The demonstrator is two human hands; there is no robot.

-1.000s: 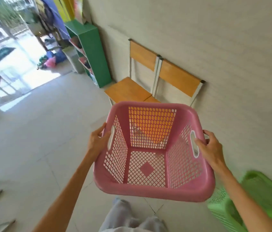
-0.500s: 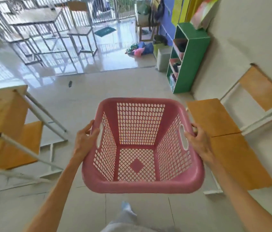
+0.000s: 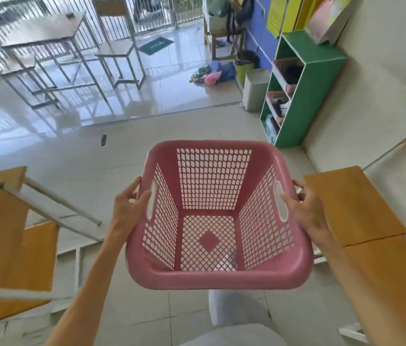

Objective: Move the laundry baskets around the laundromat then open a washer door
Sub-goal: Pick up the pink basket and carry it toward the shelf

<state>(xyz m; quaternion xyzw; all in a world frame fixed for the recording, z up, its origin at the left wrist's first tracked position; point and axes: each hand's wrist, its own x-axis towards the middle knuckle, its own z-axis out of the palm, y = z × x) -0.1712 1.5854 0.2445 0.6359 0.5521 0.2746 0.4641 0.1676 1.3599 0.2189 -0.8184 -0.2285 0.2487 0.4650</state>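
An empty pink plastic laundry basket (image 3: 218, 279) with lattice walls hangs in front of me above the tiled floor. My left hand (image 3: 127, 207) grips its left rim beside the handle slot. My right hand (image 3: 305, 208) grips the right rim beside the other slot. The basket is held level, its open top facing me. No washer is in view.
Orange wooden chairs (image 3: 361, 216) line the wall on the right, and a wooden table with metal legs (image 3: 4, 221) is on the left. A green shelf unit (image 3: 304, 91) and a grey bin (image 3: 255, 89) stand ahead right. Metal tables and a clothes pile (image 3: 212, 73) lie beyond the threshold.
My view has swung left from the wall and chairs toward the open doorway. The green basket has left the view. Both hands keep hold of the pink basket.
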